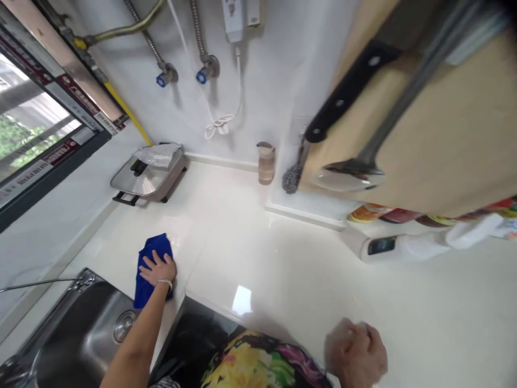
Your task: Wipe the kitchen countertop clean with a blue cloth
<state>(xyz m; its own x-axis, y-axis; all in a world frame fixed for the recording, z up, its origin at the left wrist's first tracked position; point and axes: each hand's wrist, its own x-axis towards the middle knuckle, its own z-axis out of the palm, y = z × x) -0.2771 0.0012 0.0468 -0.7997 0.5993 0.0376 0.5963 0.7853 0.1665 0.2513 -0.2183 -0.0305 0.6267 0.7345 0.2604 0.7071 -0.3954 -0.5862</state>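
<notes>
My left hand [159, 268] lies flat with spread fingers on a dark blue cloth [152, 247], on the white countertop [226, 226] just right of the sink. A bracelet circles that wrist. At the lower right, my right hand [357, 350] is over the counter, its fingers curled into a loose fist. It is somewhat blurred, and nothing shows in it. Whether it touches the surface I cannot tell.
The steel sink [76, 328] is at lower left. Behind the cloth stands an electric pan [141, 175] with a glass lid. A brownish clear jug [266, 164] is near the wall. Upper right hang a knife [343, 99], a ladle [375, 140] and a wire scrubber [291, 178].
</notes>
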